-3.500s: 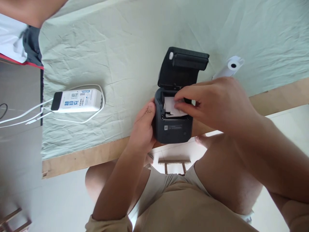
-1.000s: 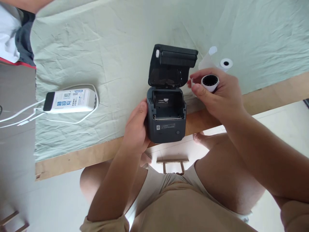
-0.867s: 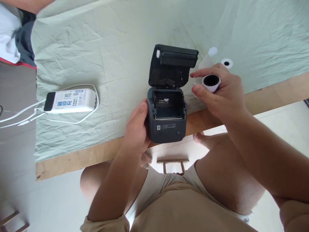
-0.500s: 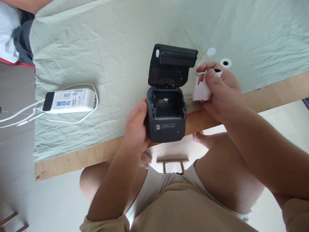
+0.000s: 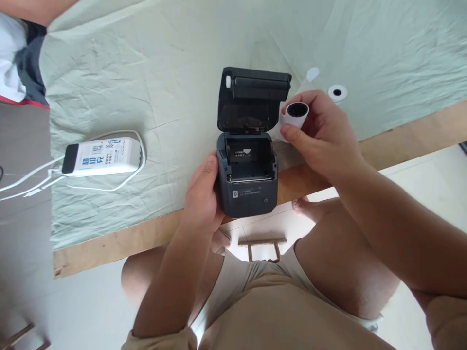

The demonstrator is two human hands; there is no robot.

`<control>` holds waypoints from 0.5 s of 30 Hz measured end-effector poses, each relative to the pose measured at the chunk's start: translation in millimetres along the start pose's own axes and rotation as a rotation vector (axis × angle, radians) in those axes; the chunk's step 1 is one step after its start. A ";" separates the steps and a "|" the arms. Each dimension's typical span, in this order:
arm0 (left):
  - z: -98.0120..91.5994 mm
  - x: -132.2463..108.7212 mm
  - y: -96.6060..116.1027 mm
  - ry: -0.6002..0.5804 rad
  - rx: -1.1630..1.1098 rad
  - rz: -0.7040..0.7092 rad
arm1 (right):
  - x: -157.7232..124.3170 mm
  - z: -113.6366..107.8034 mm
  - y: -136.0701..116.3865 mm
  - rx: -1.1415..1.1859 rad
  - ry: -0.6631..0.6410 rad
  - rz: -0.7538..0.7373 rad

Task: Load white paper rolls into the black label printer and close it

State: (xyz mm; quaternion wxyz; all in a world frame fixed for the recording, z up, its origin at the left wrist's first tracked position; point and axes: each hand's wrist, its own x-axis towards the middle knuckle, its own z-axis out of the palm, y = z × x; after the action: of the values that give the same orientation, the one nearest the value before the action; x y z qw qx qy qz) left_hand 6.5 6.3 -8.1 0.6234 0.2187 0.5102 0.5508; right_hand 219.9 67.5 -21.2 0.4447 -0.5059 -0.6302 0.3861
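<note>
A dark label printer (image 5: 251,199) sits at the table's front edge, tilted towards me, its lid (image 5: 251,99) raised and its paper bay showing with no roll in it. My left hand (image 5: 204,194) grips the printer's left side, the thumb along its edge and the other fingers hidden behind. Between the thumb and fingers of my right hand (image 5: 324,129) is a white paper roll (image 5: 292,124) with a black core, its open end facing up. The roll is just right of the printer's lid and bay.
Behind my right hand lie a smaller white roll (image 5: 337,93) and a white paper piece (image 5: 313,74) with a clear strip. On the left is a white power bank (image 5: 105,158) with cables. A pale green cloth (image 5: 175,63) covers the table; part of another person (image 5: 32,12) shows top left.
My right hand has brought the paper roll left, closer to the printer, and turned it so its core shows more. The printer and left hand appear slightly further left in view.
</note>
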 end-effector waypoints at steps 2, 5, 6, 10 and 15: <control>1.5 -0.3 1.0 -0.010 -0.016 -0.008 | -1.4 -0.9 -2.9 -0.125 0.017 -0.055; 3.4 -1.2 3.0 -0.042 -0.044 -0.025 | -2.6 -1.0 -3.1 -0.289 0.018 -0.159; 3.8 -1.5 3.5 -0.049 -0.049 -0.024 | -2.7 -0.9 -2.2 -0.345 0.003 -0.203; 3.7 -2.0 4.0 -0.040 -0.012 -0.016 | -1.7 -1.2 1.9 -0.518 -0.032 -0.331; 1.4 -0.2 1.1 0.026 0.051 0.008 | -0.9 -2.1 8.1 -0.553 -0.010 -0.340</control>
State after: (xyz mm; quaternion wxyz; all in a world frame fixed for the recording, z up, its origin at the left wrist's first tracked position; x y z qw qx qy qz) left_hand 7.3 6.8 -6.6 0.6085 0.2294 0.5313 0.5431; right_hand 224.4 68.3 -28.3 0.3457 -0.4932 -0.7888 0.1229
